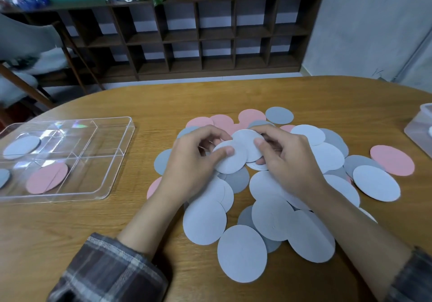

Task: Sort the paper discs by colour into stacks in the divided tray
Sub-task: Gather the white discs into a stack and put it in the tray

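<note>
A loose pile of paper discs (273, 222) in pale blue-white, grey and pink covers the table's middle. Over the pile, my left hand (194, 161) grips a pale disc (230, 163) with the thumb on top. My right hand (287, 159) pinches a second pale disc (245, 140) that overlaps the first. The clear divided tray (117, 161) lies at the left. It holds a pale disc (22, 147) in a far-left compartment, a pink disc (46, 177) in a near one, and a grey disc (3, 177) at the frame's edge.
A single pink disc (392, 160) lies apart at the right. A translucent plastic box (420, 126) sits at the right table edge. Beyond the table stand a chair (35, 51) and a low wooden cubby shelf (198, 37).
</note>
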The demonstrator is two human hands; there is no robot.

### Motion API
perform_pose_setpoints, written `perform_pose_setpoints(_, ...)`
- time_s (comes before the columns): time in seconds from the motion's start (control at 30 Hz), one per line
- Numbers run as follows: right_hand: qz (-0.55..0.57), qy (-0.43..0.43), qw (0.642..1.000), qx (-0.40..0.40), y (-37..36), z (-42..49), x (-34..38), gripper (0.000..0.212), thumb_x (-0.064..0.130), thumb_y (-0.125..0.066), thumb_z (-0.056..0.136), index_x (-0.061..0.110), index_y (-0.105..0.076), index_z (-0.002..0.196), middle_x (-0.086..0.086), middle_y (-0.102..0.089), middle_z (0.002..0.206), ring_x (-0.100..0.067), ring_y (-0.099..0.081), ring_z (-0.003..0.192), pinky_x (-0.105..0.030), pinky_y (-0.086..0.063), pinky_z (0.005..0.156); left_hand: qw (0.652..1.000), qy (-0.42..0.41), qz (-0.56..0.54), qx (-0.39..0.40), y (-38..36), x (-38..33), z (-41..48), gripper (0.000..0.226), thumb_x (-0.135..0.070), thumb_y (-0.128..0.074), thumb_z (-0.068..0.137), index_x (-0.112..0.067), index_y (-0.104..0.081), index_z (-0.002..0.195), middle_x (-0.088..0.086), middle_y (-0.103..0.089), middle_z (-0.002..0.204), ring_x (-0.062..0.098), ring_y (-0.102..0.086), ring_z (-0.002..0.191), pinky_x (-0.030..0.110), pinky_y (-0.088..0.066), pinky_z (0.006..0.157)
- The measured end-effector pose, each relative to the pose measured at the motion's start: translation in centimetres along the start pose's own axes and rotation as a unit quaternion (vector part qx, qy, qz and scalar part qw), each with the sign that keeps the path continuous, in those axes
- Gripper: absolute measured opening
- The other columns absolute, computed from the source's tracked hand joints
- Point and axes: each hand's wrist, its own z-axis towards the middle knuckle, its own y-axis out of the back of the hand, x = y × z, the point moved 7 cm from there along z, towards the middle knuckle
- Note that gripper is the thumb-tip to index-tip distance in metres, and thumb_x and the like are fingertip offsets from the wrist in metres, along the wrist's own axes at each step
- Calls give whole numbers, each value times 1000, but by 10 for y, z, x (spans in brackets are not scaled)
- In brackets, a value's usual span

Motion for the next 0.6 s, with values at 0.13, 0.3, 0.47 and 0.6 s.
perform_pose_setpoints(0.13, 23, -14, 999, 29, -6, -5, 6, 30, 11, -48, 107, 24, -73, 115, -2, -74, 84, -11, -75, 70, -21, -52, 68, 999, 21, -34, -37, 2, 2, -1, 20, -18, -87, 84, -17, -67, 83, -10, -63, 72, 6, -54, 65, 16, -45, 63)
perform_pose_setpoints(0.3, 57, -5, 996, 70, -15, -7, 12, 22, 17, -58, 104, 26, -71, 121, 9, -75, 95, -14, -74, 86, -32, -61, 80, 997, 18, 11, -77, 3, 2, -3, 28, -33, -88, 82, -18, -64, 81, -7, -65, 70, 8, -55, 62, 17, -45, 61)
perform_pose_setpoints(0.47, -37, 30, 998, 28, -8, -3, 5, 23, 12, -61, 100, 24, -70, 117, 0, -74, 92, -20, -69, 89, -44, -56, 82, 996, -5, 79, -28, -1, 5, -2, 31, -40, -89, 80, -19, -68, 91, -5, -69, 82, 9, -62, 76, 17, -47, 70)
perform_pose_setpoints(0.6, -102, 35, 994, 0, -4, -1, 2, 19, 14, -59, 101, 21, -68, 116, 4, -69, 87, -16, -59, 79, -35, -48, 72, 965, -37, 251, 70, -12, 14, -3, 57, -69, -77, 76, -29, -71, 116, -17, -68, 122, 12, -56, 115, 38, -49, 97)
